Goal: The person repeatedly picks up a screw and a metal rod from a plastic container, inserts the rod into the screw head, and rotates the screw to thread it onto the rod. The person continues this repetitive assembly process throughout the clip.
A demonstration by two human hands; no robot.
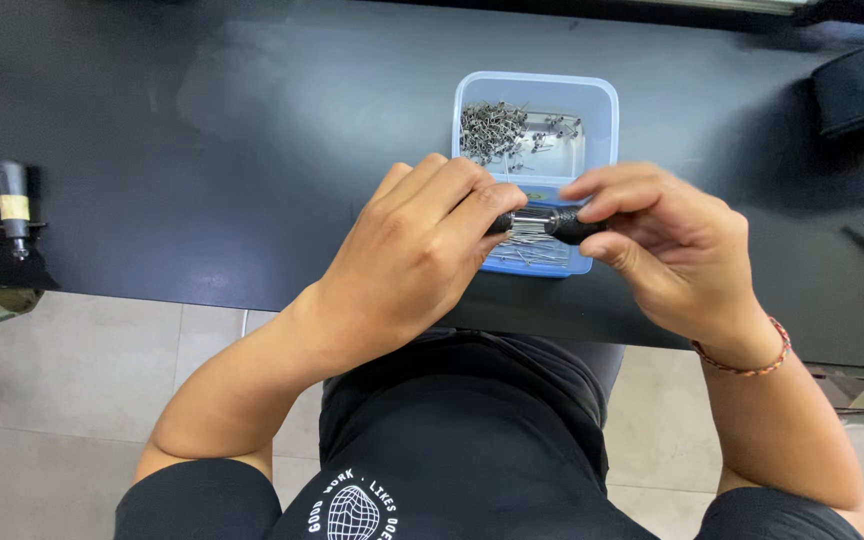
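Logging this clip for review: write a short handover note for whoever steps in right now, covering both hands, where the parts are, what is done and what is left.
Left hand: closed around one end of a small black and silver cylindrical part.
Right hand: fingers pinch the other end of it.
The part is held over the near edge of a blue plastic tray on the black table.
In the tray: a heap of small metal pieces at the far side, thin metal pins at the near side.
Done: one part in hand. Left: cannot tell how many remain.
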